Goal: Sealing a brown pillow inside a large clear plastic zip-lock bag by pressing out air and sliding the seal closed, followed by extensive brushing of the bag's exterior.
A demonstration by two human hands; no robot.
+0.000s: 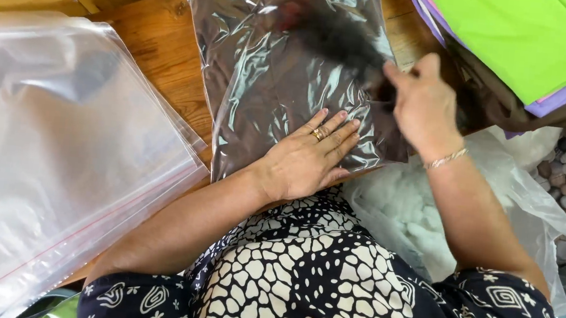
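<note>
Dark brown garment already inside clear plastic bag (270,75) on wooden table (162,50). Our left hand (307,158) flat, fingers spread, pressing bag. Our right hand (423,103) at bag edge, grip unclear. Sealing left; stack of empty zip bags (55,151) waits.

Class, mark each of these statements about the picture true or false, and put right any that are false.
1. The left hand lies flat on the clear bag of dark cloth. True.
2. The right hand rests on the stack of empty clear bags. False: it is at the right edge of the filled bag; the stack lies far to the left.
3. A ring shows on the left hand. True.
4. The folded sheet on top of the pile at upper right is red. False: the top sheet is bright green, with purple beneath.
5. A bracelet circles the right wrist. True.
</note>
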